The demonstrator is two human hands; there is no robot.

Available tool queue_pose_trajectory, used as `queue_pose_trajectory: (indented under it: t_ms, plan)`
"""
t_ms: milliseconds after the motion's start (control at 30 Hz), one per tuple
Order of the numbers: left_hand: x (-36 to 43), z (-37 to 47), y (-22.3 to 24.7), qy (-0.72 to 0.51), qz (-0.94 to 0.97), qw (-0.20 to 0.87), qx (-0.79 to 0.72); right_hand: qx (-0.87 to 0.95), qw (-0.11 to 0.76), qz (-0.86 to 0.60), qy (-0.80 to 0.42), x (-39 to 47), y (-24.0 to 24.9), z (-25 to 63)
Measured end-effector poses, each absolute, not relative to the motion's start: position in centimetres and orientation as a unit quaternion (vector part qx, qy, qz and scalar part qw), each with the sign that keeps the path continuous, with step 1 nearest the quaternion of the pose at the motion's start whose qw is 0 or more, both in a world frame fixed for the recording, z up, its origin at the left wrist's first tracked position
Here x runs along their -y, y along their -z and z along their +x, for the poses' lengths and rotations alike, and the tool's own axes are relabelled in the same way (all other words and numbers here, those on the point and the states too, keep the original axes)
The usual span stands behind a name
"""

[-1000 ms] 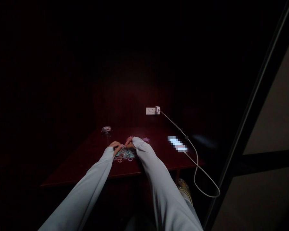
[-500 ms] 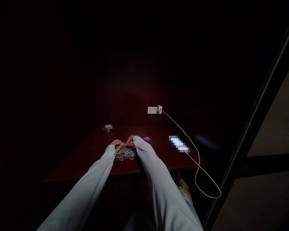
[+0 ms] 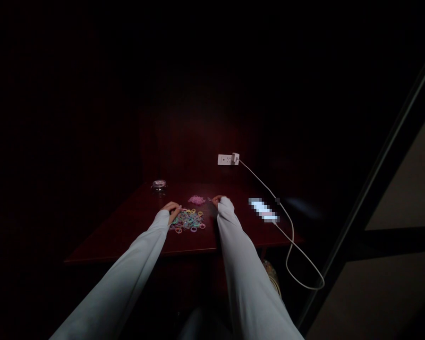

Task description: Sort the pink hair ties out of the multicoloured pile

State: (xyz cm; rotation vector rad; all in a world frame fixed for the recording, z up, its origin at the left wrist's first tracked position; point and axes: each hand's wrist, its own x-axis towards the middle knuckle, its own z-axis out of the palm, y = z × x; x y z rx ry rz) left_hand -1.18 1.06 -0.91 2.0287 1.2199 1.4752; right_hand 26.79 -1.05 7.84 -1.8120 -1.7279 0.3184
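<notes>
The work in hand looks like sorting small elastic loops by colour. A scattered heap of tiny mixed-colour rubber loops (image 3: 187, 220) lies on the dark red wooden counter (image 3: 127, 231), and beyond it sits a separate little cluster of pink loops (image 3: 196, 199). The left hand (image 3: 172, 209) rests at the left edge of the mixed heap, fingers curled loosely down onto the loops; whether it pinches one is too small to tell. The right hand (image 3: 217, 201) is off to the right of the pink cluster, apart from the heap, fingers drawn narrow together, and I cannot tell whether anything is between them.

As a judgement, this is the placing part of a sort cycle, with the right hand near the pink group. A fresh pick from the heap would call for a fine fingertip pinch on a single loop without dragging its neighbours.

A small round glass dish (image 3: 159, 184) stands at the counter's far left, and a white charging cable (image 3: 290, 245) runs from the white wall socket (image 3: 228, 159).
</notes>
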Motion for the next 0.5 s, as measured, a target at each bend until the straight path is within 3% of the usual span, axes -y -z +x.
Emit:
queue_pose_trajectory:
  t_ms: [167, 500]
  plan:
    - [-0.1, -0.5, 0.3, -0.537, 0.706, 0.184, -0.424, 0.559, 0.267, -0.783, -0.051, 2.1, -8.2, 28.5]
    - [-0.6, -0.7, 0.7, -0.511, 0.723, 0.187, -0.425, 0.528, 0.263, -0.807, -0.032, 0.6, -7.4, 28.2]
